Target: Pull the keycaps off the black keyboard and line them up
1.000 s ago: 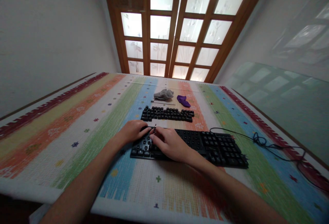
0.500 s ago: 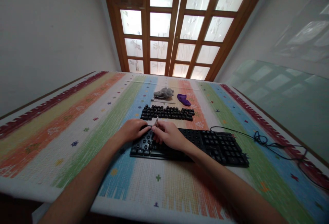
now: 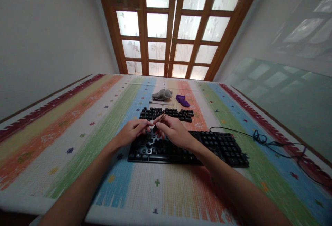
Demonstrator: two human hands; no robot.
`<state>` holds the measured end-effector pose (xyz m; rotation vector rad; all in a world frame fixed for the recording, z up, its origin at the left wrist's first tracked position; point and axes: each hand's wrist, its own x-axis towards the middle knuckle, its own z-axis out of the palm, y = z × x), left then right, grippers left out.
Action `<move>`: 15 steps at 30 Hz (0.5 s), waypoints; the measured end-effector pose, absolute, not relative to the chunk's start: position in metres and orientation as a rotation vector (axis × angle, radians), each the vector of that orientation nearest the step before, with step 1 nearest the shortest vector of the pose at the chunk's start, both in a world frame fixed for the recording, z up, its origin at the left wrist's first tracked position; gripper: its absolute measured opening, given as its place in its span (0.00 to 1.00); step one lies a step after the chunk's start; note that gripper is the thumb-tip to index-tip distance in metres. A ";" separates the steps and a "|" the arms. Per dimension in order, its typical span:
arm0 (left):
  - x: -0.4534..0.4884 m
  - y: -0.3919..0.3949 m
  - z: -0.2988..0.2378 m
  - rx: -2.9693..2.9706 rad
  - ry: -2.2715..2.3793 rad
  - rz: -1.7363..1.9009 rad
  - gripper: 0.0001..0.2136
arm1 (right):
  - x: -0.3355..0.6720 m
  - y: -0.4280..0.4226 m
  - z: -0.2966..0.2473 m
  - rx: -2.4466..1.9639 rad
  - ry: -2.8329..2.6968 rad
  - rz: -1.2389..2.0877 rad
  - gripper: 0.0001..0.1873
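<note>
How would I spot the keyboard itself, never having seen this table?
Find the striped tablecloth, then the person's right hand. Beneath that hand lies the long black keyboard. Unlike the loose black keys laid out beyond it, it has a cable trailing off to the right.

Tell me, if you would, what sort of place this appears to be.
Probably a room in a home, though I cannot be sure: a colourful striped tablecloth lies under the keyboard, and glazed wooden doors stand beyond it.
</note>
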<state>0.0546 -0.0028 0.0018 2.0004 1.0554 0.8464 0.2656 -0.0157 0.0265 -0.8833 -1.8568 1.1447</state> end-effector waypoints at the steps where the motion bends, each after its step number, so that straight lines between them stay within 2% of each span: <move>1: 0.055 -0.004 0.003 1.951 1.012 0.836 0.24 | 0.267 -0.015 0.028 -0.861 -1.847 1.138 0.08; 5: 0.054 -0.005 0.001 1.828 0.939 0.821 0.19 | 0.273 -0.013 0.032 -0.822 -1.841 1.108 0.08; 15: 0.052 -0.003 -0.004 1.660 0.893 0.936 0.17 | 0.281 -0.013 0.040 -0.753 -1.991 0.982 0.10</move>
